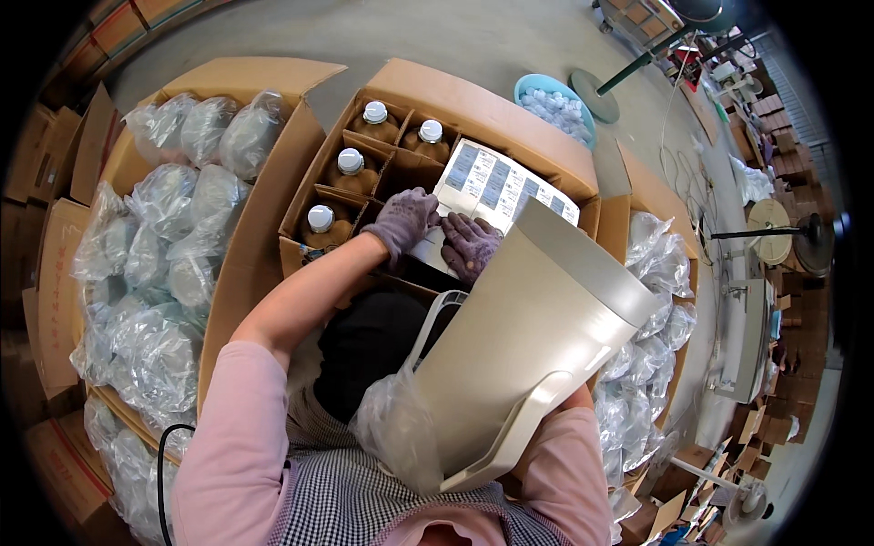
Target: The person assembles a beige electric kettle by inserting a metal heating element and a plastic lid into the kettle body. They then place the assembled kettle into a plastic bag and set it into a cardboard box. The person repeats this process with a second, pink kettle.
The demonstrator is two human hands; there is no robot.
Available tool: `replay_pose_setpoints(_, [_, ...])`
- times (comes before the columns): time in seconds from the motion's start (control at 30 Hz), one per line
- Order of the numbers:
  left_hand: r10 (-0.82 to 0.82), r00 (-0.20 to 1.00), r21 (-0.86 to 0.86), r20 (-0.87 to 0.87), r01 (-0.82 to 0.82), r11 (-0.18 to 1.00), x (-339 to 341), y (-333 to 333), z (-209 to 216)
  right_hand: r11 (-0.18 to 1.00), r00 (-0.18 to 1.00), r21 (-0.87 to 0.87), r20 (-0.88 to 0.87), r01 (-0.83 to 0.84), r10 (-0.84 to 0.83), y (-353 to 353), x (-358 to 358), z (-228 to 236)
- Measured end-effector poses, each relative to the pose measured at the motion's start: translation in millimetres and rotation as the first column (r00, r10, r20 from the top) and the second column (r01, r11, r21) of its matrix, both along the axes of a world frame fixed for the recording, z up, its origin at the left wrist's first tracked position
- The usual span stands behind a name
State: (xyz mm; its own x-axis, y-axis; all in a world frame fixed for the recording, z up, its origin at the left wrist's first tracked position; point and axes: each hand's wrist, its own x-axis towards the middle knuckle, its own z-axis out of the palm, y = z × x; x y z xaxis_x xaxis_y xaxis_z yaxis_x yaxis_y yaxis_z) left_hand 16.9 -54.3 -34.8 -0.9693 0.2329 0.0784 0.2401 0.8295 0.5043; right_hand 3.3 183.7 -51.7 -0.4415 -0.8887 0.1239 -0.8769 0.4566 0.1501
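One o'clock from the middle of my view: a white label sheet (510, 187), lying over the right-hand part of a divided carton (455, 98). At two, my gloved right hand (471, 246), fingers spread, palm down on the sheet. At eleven, my left hand (405, 221), fingers bent in by the sheet's left edge; whether they pinch anything, I can't tell.

Technique now! I'd want that right palm pressing lightly so the sheet can't skid, one left fingertip lifting a corner, then a slow, low pull; through gloved fingers, a hasty tug could crease the paper. And mind the big beige container (528, 346), tilted at four o'clock in front of my pink right sleeve (569, 446): it may crowd the elbow. Four white-capped bottles (350, 164) stand at eleven, each in its own compartment.

On to the print: rows of little panels with blue-grey blocks, far too fine to read. Out at nine, a cardboard box (62, 291) carries faint reddish marks, bent by the lens, and I can't make those out either.
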Motion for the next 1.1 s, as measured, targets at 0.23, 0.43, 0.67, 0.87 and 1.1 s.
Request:
replay_pose_setpoints(0.23, [0.411,0.831,0.337,-0.374,-0.291,0.896,1.5,0.0,-11.1,0.924,0.986,-0.37,0.16,0.102,-0.045,-18.2,10.4,-24.1])
replay_pose_setpoints(0.43, [-0.011,0.94,0.245,-0.341,0.101,0.964,-2.6,26.9,-15.0,0.705,0.727,-0.477,0.682,0.525,-0.079,6.7,-10.1,15.8])
replay_pose_setpoints(0.67, [-0.069,0.94,-0.072,-0.334,0.047,0.996,-12.2,34.0,2.3,0.712,0.771,-0.347,0.467,0.61,-0.432,-19.4,-65.3,56.5])
replay_pose_setpoints(0.87, [0.271,0.962,0.307,0.023,-0.265,0.914,-63.8,7.6,-19.8,0.819,0.792,-0.074,0.319,0.569,-0.521,-37.2,-97.2,7.0])
replay_pose_setpoints(1.1, [0.08,0.968,0.718,0.238,-0.231,0.657,-77.1,9.3,-44.1,0.852,0.87,-0.248,0.319,0.461,-0.377,-27.1,-91.3,1.5])
